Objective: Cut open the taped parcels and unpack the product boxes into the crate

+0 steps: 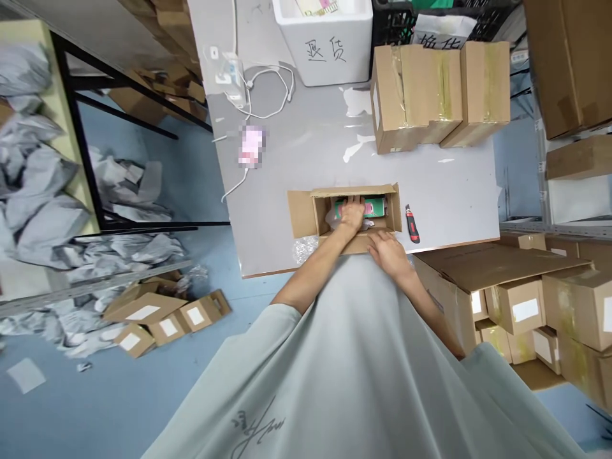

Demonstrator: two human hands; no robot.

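Grey table [306, 146], green box [375, 207] (under fingers [354, 201])

A white bin [325, 54] marked with black Chinese characters stands at the back of the grey tabletop [296, 146], just beside a black plastic crate [394, 25]. In front of the crate sit three taped cardboard cartons [444, 95]. Near the tabletop's left edge lie a white power strip [234, 80], a looped white cable [268, 117] and a pink object [252, 146], blurred out. Grey plastic bags [36, 159] heap up at far left, above a blue floor [95, 408].
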